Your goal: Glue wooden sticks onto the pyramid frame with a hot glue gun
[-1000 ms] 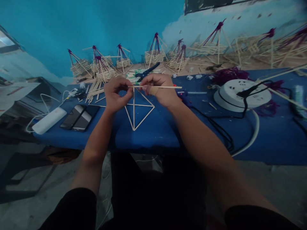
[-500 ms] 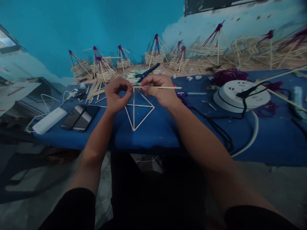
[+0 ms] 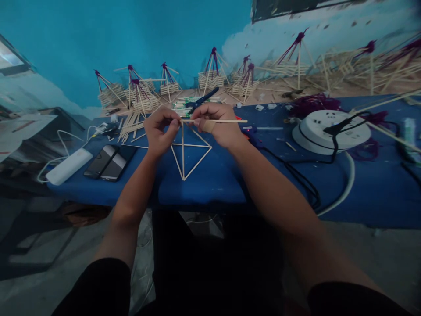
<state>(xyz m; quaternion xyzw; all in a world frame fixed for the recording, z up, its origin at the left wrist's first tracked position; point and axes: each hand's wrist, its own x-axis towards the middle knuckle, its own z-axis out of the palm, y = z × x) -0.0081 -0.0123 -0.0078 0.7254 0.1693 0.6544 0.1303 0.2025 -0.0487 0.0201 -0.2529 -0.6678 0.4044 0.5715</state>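
Observation:
A frame of thin wooden sticks (image 3: 193, 154) shaped like a triangle with cross pieces lies on the blue table (image 3: 204, 188). My left hand (image 3: 159, 131) is closed, pinching the top of the frame. My right hand (image 3: 219, 123), with a bandage on one finger, is closed on a loose wooden stick (image 3: 226, 121) held level, its left end meeting the frame's top between my two hands.
Two phones (image 3: 108, 161) and a white power bank (image 3: 68, 166) lie at the left. A round white power strip (image 3: 330, 130) with black cables sits at the right. Loose sticks (image 3: 131, 123), blue pliers (image 3: 202, 98) and several finished stick pyramids with purple yarn (image 3: 212, 72) stand behind.
My left fingers have shifted slightly at the frame's top. The stick and my right hand stay almost where they were.

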